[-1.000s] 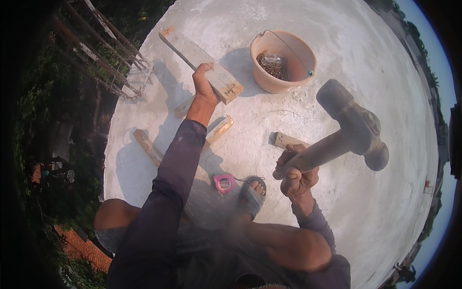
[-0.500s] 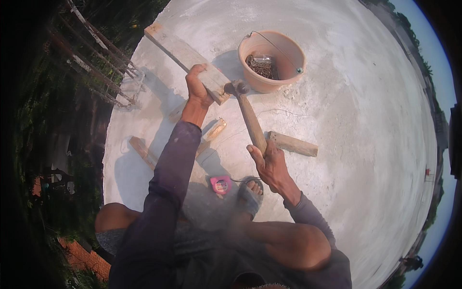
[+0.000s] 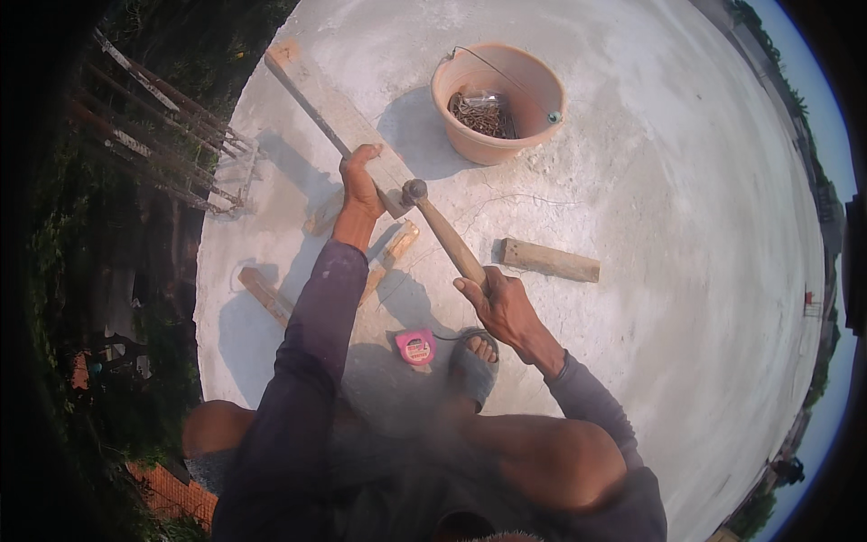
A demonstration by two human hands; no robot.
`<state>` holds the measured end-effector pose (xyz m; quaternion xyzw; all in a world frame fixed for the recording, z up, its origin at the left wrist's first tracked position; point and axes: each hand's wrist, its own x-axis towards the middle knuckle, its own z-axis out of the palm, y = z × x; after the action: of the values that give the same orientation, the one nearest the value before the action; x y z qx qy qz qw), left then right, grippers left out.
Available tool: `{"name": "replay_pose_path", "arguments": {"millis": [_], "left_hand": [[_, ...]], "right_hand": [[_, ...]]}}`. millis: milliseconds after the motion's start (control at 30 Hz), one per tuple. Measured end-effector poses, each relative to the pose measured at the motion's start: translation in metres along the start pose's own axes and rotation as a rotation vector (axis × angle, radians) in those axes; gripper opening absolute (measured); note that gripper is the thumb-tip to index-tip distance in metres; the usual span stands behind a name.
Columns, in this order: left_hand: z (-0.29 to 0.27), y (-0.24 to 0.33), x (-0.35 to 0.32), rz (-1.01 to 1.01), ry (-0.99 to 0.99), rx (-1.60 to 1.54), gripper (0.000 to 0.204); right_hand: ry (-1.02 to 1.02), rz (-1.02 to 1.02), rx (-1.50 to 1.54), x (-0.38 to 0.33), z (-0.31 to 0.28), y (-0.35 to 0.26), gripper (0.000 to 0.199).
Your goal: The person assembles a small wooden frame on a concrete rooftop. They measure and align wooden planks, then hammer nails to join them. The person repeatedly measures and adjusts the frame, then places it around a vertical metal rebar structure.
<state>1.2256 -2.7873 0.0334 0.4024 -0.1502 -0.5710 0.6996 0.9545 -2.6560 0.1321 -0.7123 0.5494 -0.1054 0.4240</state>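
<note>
Two forearms [image 3: 312,316] angled forward | left hand [image 3: 361,188]: grip around board [image 3: 341,122] | right hand [image 3: 510,312]: grip around hammer [image 3: 449,237]

Wooden-handled hammer [image 3: 451,238] slants, its head at a pale flat board's [image 3: 338,108] near end

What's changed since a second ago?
The right hand swung the wooden-handled hammer from raised on the right, leftward and down to the near end of the wooden board; that end shifted slightly left and down in view. The left hand kept its grip; the bucket and pink tape measure stayed put.
</note>
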Motion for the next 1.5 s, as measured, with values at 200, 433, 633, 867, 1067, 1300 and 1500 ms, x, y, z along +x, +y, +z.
{"name": "replay_pose_path", "arguments": {"millis": [200,433,633,867,1067,1300,1500], "left_hand": [[-0.004,-0.004,-0.006,-0.068,0.156,-0.017,0.035],[0.003,-0.006,-0.003,-0.061,0.074,-0.052,0.034],[-0.010,0.005,0.013,-0.050,0.298,0.156,0.058],[-0.031,-0.012,0.008,-0.145,0.385,0.339,0.082],[-0.044,-0.031,0.001,-0.128,0.433,0.169,0.089],[-0.028,-0.037,-0.013,-0.084,0.571,0.346,0.095],[-0.050,-0.041,-0.022,-0.093,0.360,0.102,0.094]], "right_hand": [[0.454,-0.264,0.313,-0.022,0.002,0.010,0.054],[-0.030,0.157,0.159,-0.001,0.009,0.015,0.052],[0.154,0.172,-0.005,-0.012,0.017,0.087,0.054],[0.133,0.346,-0.032,-0.044,0.073,0.159,0.051],[-0.027,0.527,0.296,-0.057,0.073,0.175,0.051],[-0.074,0.489,0.265,-0.054,0.061,0.181,0.045],[-0.050,0.466,0.037,-0.050,0.056,0.203,0.054]]}}
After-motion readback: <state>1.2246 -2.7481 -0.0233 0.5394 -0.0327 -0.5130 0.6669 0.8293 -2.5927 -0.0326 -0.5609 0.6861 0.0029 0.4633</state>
